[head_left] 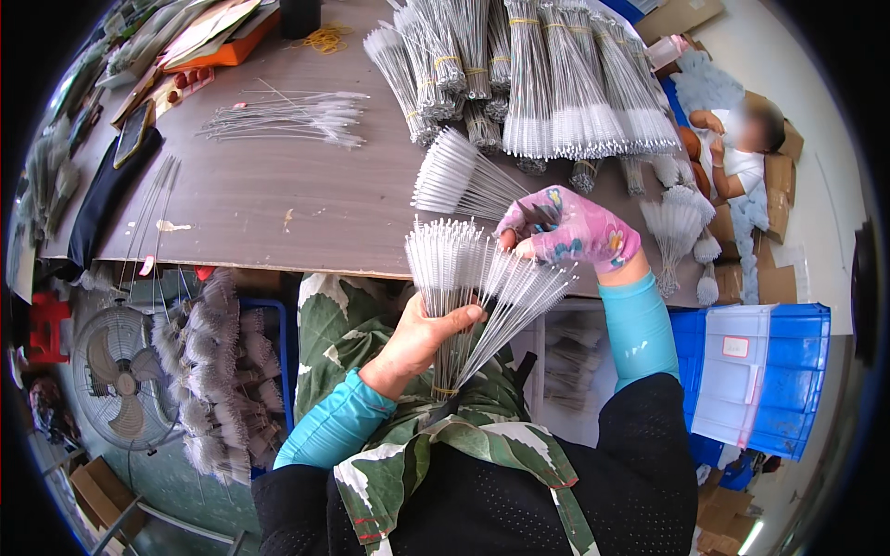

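Observation:
My left hand (422,335) is bare and wraps round the wire stems of an upright bundle of straw brushes (447,264). Their white bristle ends point up, and part of the bundle fans out to the right. A yellow band circles the stems low down, near my lap. In a pink flowered fingerless glove, my right hand (575,232) is closed round a small dark pointed tool (538,219), whose kind I cannot make out. Its thumb and fingertips are at the bristle tips of the fanned brushes. Just beyond lies another brush bundle (454,176) on the table.
Banded brush bundles (565,83) are piled at the table's back right. Loose brushes (287,118) lie left of centre, with a phone (134,134) farther left. Below stand a fan (125,375) and hanging brushes (209,371). Blue and white bins (756,371) are at right; another person (742,157) sits beyond.

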